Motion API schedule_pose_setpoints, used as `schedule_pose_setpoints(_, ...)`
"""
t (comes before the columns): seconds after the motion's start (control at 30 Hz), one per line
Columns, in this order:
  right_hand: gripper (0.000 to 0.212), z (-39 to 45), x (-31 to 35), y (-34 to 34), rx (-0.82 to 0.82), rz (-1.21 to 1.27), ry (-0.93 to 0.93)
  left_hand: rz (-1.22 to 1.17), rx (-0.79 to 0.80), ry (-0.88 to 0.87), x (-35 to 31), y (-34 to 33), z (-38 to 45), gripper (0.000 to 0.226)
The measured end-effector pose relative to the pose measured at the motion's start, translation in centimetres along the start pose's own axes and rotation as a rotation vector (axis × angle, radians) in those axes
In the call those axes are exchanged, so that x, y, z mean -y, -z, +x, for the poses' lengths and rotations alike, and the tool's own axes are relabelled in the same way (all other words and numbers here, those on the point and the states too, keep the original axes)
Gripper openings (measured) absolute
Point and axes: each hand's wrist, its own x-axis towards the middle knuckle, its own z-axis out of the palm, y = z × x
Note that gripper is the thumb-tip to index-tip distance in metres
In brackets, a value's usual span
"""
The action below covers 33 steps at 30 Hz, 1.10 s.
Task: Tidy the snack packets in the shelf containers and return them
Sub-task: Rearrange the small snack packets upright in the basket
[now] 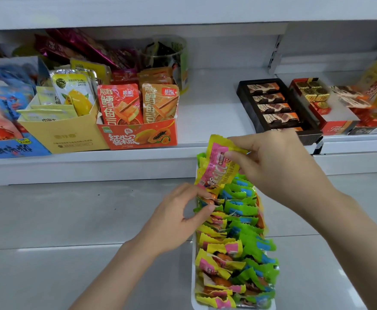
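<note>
White tray [193,294] nearest us, out of the shelf, yellow packets [214,260] and green packets [250,245] in rows. Our left hand [178,218] pinches the yellow row; right hand [270,166] pinches one lifted packet [218,164]. Risk: loosened rows could spill. Beyond, red box [138,136]; pouches read "QILIANG".
</note>
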Motion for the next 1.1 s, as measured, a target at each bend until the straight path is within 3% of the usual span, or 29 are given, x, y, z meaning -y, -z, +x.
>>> schedule_pose_setpoints(0.17, 0.024, 0.5, 1.2, -2.8, 0.127, -0.072, -0.089, -0.054, -0.021, 0.011, -0.2, 0.0, 0.5, 0.016)
schedule_pose_setpoints(0.47, 0.018, 2.2, -1.1, -2.8, 0.038, -0.077, -0.142, -0.211, -0.030, 0.062, 0.3, -0.4, 0.3, 0.014)
schedule_pose_setpoints(0.63, 0.023, 1.3, -1.8, -4.5, 0.160, -0.108, -0.162, -0.267, -0.033, 0.091, 0.4, -0.8, 0.0, 0.018)
schedule_pose_setpoints(0.8, 0.027, 1.5, -1.9, -1.7, 0.126, -0.214, -0.112, -0.261, -0.012, 0.112, 0.4, -0.8, 0.2, 0.031)
schedule_pose_setpoints(1.0, 0.017, 0.6, -0.9, -4.8, 0.294, -0.291, -0.145, -0.269, -0.046, 0.109, 0.2, -1.0, 0.5, 0.030)
schedule_pose_setpoints(1.1, 0.030, 0.6, -1.6, -5.5, 0.348, -0.214, -0.247, -0.270, -0.075, 0.093, 0.2, -1.0, 0.2, 0.034)
